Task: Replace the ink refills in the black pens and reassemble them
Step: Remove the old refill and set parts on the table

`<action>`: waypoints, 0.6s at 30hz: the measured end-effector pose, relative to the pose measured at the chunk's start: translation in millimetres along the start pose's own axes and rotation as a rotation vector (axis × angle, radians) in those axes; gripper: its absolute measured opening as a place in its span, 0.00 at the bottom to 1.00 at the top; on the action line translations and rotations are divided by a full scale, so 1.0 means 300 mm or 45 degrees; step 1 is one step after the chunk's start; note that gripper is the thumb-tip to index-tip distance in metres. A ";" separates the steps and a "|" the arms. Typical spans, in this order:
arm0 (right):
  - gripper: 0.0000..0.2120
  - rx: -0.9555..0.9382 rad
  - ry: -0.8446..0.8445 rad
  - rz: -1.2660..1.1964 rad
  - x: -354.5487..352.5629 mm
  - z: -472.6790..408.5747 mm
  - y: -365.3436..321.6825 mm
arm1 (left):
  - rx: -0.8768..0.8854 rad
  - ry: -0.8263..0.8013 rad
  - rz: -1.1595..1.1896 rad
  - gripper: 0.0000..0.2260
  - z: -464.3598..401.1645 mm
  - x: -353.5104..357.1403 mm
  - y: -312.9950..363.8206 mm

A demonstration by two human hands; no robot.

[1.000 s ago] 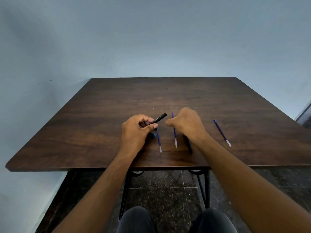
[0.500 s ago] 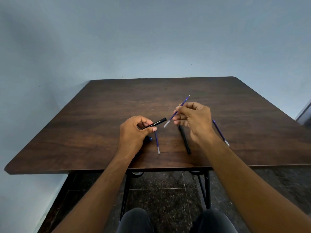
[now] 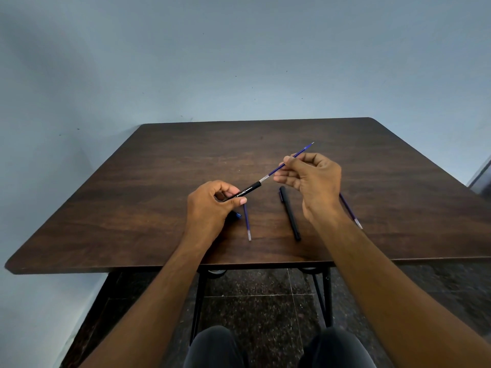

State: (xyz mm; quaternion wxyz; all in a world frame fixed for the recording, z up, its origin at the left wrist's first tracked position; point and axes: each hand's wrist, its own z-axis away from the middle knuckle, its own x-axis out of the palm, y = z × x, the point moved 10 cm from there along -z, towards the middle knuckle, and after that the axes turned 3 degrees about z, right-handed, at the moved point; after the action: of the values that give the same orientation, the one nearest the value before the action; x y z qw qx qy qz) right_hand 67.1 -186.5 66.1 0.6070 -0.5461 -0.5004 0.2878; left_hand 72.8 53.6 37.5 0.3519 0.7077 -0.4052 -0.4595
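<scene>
Head view: a blue refill point(image 3: 285, 162), pinched in the right hand point(image 3: 312, 179), meets the open end of a black pen barrel point(image 3: 245, 192) gripped in the left hand point(image 3: 212, 205), above the table point(image 3: 159, 187) middle. Toward the near edge lie two more refills point(image 3: 247, 221) point(image 3: 350, 210) and one whole black pen point(image 3: 290, 213). Far half and both side edges are bare.

- Pen barrel point(image 3: 245, 192) in my left hand point(image 3: 210, 208): black, white lettering.
- Refill point(image 3: 289, 162) in my right hand point(image 3: 310, 181): blue-violet, clear end.
- Near refill point(image 3: 247, 221): same colours.
- Second pen point(image 3: 290, 213): black.
- Table point(image 3: 132, 208): dark brown woodgrain.
- Wall point(image 3: 239, 62): pale blue-grey.
</scene>
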 end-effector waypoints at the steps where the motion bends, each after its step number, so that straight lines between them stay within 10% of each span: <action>1: 0.04 0.003 -0.005 -0.006 0.003 0.001 0.003 | -0.003 -0.002 -0.003 0.09 0.000 0.001 0.000; 18: 0.05 -0.013 -0.044 -0.049 0.016 0.004 0.029 | -0.007 -0.003 -0.016 0.09 0.000 -0.001 0.001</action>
State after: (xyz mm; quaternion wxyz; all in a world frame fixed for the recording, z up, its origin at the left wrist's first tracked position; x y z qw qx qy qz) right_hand 69.3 -179.6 59.2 0.6010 -0.5343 -0.5227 0.2829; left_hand 72.6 53.8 37.9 0.3507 0.7086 -0.3998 -0.4637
